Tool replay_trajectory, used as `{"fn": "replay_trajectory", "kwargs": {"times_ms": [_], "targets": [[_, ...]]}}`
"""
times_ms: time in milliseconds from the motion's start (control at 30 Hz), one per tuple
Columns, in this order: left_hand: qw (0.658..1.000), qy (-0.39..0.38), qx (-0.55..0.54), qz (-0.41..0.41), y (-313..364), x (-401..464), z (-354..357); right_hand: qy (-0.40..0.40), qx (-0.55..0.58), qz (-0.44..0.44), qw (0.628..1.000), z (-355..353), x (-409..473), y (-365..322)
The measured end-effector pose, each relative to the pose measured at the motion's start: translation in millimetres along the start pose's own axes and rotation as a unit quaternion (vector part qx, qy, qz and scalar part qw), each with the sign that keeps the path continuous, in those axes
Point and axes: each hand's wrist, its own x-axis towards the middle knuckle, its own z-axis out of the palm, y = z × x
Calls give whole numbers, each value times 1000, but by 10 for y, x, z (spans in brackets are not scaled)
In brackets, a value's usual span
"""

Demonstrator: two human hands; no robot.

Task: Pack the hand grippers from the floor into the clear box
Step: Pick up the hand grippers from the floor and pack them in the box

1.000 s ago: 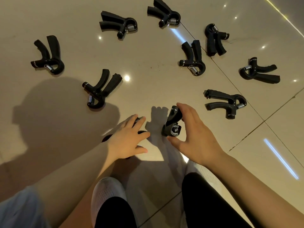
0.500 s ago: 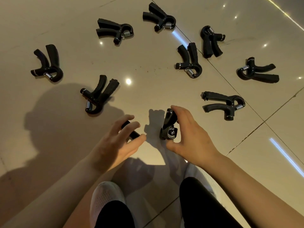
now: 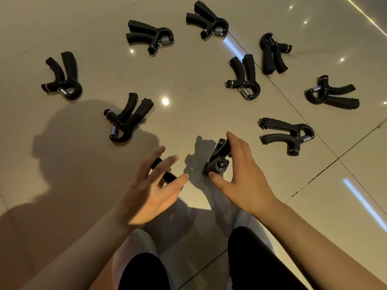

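Several black hand grippers with steel springs lie scattered on the glossy beige tile floor (image 3: 188, 80). My right hand (image 3: 240, 178) pinches one hand gripper (image 3: 217, 162) that stands on edge, fingers on its top and thumb at its lower end. My left hand (image 3: 155, 185) hovers with its fingers spread over another hand gripper (image 3: 167, 176), which lies mostly hidden beneath it. Others lie nearby: one to the left (image 3: 127, 120) and one to the right (image 3: 289, 135). No clear box is in view.
More grippers form an arc farther out: far left (image 3: 62, 80), top (image 3: 150, 36), (image 3: 209, 21), and right (image 3: 244, 80), (image 3: 272, 53), (image 3: 330, 95). My white shoes (image 3: 134, 248) and black trouser legs (image 3: 251, 258) fill the bottom. A dark tile joint (image 3: 293, 105) runs diagonally.
My left hand has lifted off the gripper it was resting on and spread its fingers. My right hand keeps its hold on the upright gripper. The view has shifted slightly.
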Motion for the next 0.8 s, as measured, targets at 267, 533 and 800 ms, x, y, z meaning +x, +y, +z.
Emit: {"fn": "replay_trajectory", "kwargs": {"times_ms": [267, 533, 800], "targets": [[997, 28, -55, -38, -90, 176, -78, -7, -12, -41, 999, 103, 11, -127], [996, 41, -58, -55, 5, 94, -200, 27, 58, 1, 998, -85, -125, -84], [984, 158, -77, -23, 711, 371, -971, 132, 127, 13, 983, -994, -1107, -484]]}}
